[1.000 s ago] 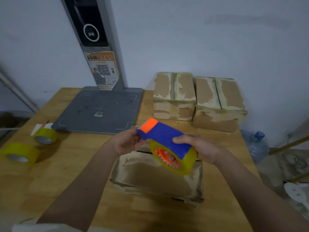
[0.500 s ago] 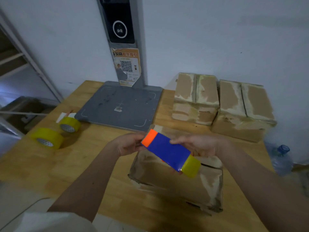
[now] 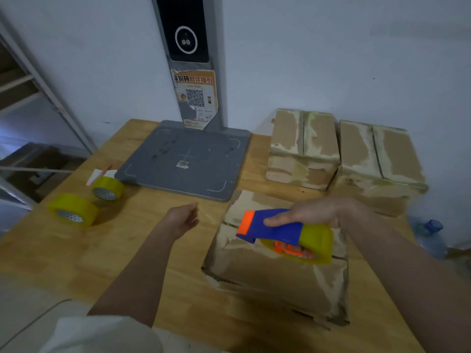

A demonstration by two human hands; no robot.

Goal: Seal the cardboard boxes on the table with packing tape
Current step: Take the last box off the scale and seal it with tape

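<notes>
My right hand (image 3: 314, 214) gripped the tape dispenser (image 3: 283, 231) over the nearest cardboard box (image 3: 275, 273). My left hand (image 3: 182, 220) hovered above the tabletop (image 3: 127, 250), loosely curled, holding nothing.

Dim room, plain grey-white wall (image 3: 331, 59). Wooden bench (image 3: 76, 250) against it. Metal shelving (image 3: 51, 103) at left; water jug (image 3: 430, 238) on floor right.

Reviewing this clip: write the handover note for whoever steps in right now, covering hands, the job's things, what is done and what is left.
Right hand grips the tape dispenser just above the near box.
Left hand is open, holding nothing, over the table.
Two far boxes sit by the wall; sealing cannot be judged.
Two spare tape rolls lie at left.
Left: tape the near box's seam.
</notes>
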